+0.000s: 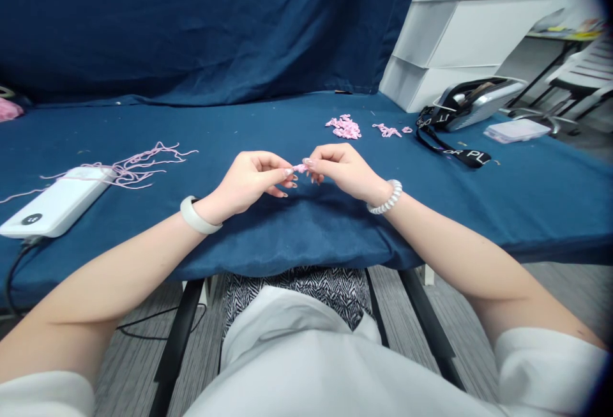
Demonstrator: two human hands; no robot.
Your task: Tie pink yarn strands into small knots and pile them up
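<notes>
Between my left hand (251, 181) and my right hand (342, 171), the fingertips of both pinch a small tuft of pink yarn (300, 168). Much of the tuft is hidden by my fingers. Beyond my right hand lies a heap of short pink yarn pieces (343, 127), with a smaller cluster (385, 129) to its right. Long loose pink yarn strands (129, 168) spread out to the left, partly across a white power bank (57, 203). Neither hand touches these.
A navy cloth (306, 238) covers the table, with a backdrop of the same colour behind it. A black lanyard (453, 149), a silver-grey pouch (479, 104) and a flat pale box (517, 131) lie at the right. White drawers (445, 34) stand behind them.
</notes>
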